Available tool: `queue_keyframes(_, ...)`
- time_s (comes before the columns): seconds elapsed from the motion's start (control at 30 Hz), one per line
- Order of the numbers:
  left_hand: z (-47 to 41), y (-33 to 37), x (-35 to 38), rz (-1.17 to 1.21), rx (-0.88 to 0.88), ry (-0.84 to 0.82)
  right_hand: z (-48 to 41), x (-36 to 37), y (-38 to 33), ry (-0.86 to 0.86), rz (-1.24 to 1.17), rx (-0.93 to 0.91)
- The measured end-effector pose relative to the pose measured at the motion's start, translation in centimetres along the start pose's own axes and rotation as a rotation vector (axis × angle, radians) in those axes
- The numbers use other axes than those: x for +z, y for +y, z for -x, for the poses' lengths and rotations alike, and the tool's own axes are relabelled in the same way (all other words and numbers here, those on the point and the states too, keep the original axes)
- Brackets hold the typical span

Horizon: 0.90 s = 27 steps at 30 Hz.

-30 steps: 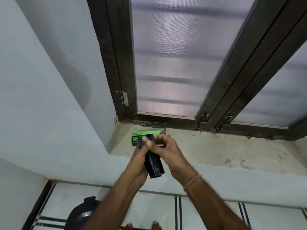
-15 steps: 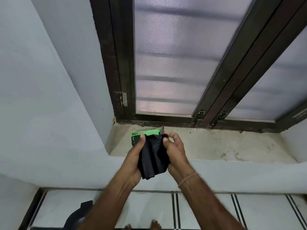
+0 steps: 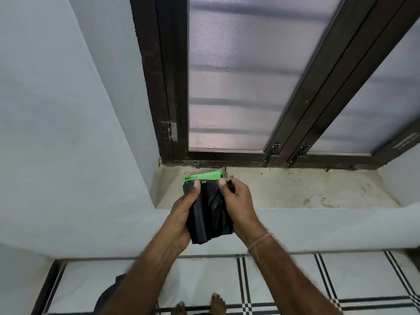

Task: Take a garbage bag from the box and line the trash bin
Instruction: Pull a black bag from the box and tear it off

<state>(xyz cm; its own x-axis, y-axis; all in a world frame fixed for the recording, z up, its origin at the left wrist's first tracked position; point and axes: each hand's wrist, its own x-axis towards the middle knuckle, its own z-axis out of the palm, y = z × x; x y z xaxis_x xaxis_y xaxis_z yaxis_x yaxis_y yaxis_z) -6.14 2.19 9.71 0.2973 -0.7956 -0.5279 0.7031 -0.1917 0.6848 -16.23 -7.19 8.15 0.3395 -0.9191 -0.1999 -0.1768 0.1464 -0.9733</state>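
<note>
We hold the black garbage bag (image 3: 210, 214) folded and bunched between both hands, in the air just in front of the window sill (image 3: 295, 192). The left hand (image 3: 181, 214) cups its left side with the thumb pressed on the upper edge. The right hand (image 3: 238, 201) pinches the upper edge on the other side. The hands are close together, and both are clamped on the bag.

The green box (image 3: 203, 176) lies on the sill directly behind the bag, partly hidden by it. We judge step one, removal from the box, to be complete.

Outstanding steps: find the bag's mouth, open it out fully, and fit it over the bin. The bag is only partly unfolded (no opening is visible yet).

What we take to be the trash bin (image 3: 106, 296) shows as a dark shape on the tiled floor (image 3: 295, 280), low left, largely hidden by the left forearm and well apart from the bag.
</note>
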Motion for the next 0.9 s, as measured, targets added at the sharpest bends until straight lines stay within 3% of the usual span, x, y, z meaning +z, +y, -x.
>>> queue_keyframes(0.13, 0.8, 0.3, -0.7, 0.038, -0.023, 0.013, 0.0, -0.5, -0.3, 0.055, -0.093, 0.080)
queue_keyframes(0.23, 1.4, 0.2, -0.7, 0.047, -0.025, -0.016, 1.0, -0.6, -1.8, -0.106, -0.282, 0.133)
queue_keyframes(0.33, 1.7, 0.1, -0.8, 0.050, -0.032, -0.031, 1.8, -0.3, -2.0, -0.285, -0.128, 0.076)
queue_keyframes(0.63, 2.2, 0.3, -2.3, 0.068, -0.034, 0.013, 1.0, -0.4, -0.9, -0.070, -0.045, 0.060)
queue_keyframes(0.8, 2.4, 0.0, -2.0, 0.067, -0.022, -0.013, 2.1, -0.2, -1.7, -0.302, -0.024, 0.101)
queue_keyframes(0.9, 2.3, 0.0, -2.1, 0.067, -0.020, -0.010, 2.1, 0.0, -1.0, -0.284, -0.087, 0.102)
